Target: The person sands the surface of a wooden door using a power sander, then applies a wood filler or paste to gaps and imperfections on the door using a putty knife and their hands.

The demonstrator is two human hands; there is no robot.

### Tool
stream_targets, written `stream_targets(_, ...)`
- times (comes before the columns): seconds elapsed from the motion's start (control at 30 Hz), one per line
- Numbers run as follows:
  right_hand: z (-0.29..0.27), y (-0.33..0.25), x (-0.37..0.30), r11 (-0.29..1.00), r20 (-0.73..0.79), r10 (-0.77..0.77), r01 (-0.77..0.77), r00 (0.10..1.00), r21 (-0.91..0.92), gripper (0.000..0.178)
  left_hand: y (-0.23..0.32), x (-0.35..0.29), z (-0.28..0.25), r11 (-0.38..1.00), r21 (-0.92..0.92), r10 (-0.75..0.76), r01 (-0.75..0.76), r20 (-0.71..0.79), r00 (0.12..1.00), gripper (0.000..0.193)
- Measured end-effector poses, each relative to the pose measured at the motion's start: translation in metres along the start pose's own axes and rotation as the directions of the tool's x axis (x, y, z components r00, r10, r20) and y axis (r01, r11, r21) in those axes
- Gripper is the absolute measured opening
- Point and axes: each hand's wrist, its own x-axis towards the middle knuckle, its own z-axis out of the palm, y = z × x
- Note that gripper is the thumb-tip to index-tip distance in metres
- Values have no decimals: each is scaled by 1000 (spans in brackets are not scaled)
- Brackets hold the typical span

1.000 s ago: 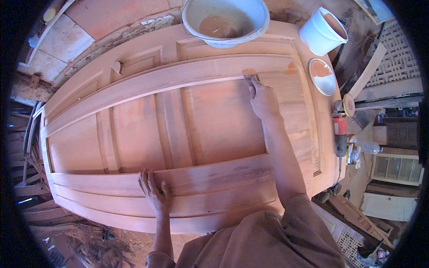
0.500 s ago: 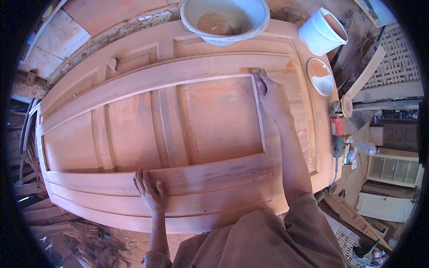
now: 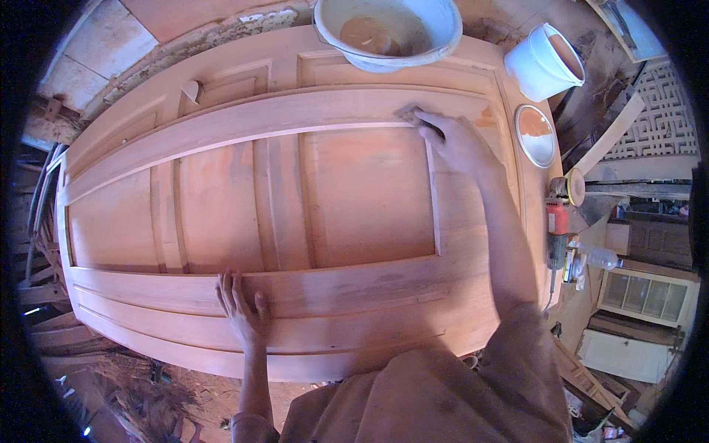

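Observation:
A pale wooden panelled frame (image 3: pixel 354 284) lies flat on top of a larger panelled door (image 3: pixel 244 77). At the far right corner of the frame, my right hand (image 3: pixel 452 140) is closed around a small flat grey scraper (image 3: pixel 408 113); its edge rests on the far rail, and my fingers hide the rest of it. My left hand (image 3: pixel 244 314) lies on the near rail, fingers spread, holding nothing. An orange-brown filler patch (image 3: pixel 485 117) shows on the wood right of my right hand.
Along the far edge stand a wide basin (image 3: pixel 443 48) with brown paste inside and a white bucket (image 3: pixel 526 70). A round lid (image 3: pixel 543 148) smeared with filler and a red-black power tool (image 3: pixel 557 221) lie along the right edge. A white curved piece (image 3: pixel 193 91) sits at far left.
My right hand has shifted slightly, and the scraper's flat face now shows. The orange filler by its fingers is no longer visible. My left hand stays on the near rail; the view has shifted a little.

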Motion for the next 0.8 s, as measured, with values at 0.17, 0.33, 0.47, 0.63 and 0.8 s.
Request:
stream_targets(0.17, -15, 4, 38, 982, 323, -109, 153, 940, -115, 33, 2, -1, -3, 1000, -19, -22, 22, -9, 1000, 56)
stream_targets(0.33, -51, 40, 34, 973, 452, -82, 169, 888, -155, 33, 1, -3, -2, 1000, -11, -8, 8, -18, 1000, 56)
stream_targets(0.47, -88, 90, 17, 972, 471, 155, -48, 868, -230, 36, 3, -1, -3, 1000, 1, -17, 17, -2, 1000, 56)
stream_targets(0.63, -28, 44, -28, 999, 45, 21, -22, 999, 32, 45, 3, 0, -7, 1000, 4, -21, 21, -2, 1000, 55)
stream_targets(0.8, 40, -14, -19, 978, -95, 206, -202, 974, 46, 45, -1, -1, -4, 1000, 7, -10, 10, 2, 1000, 55)
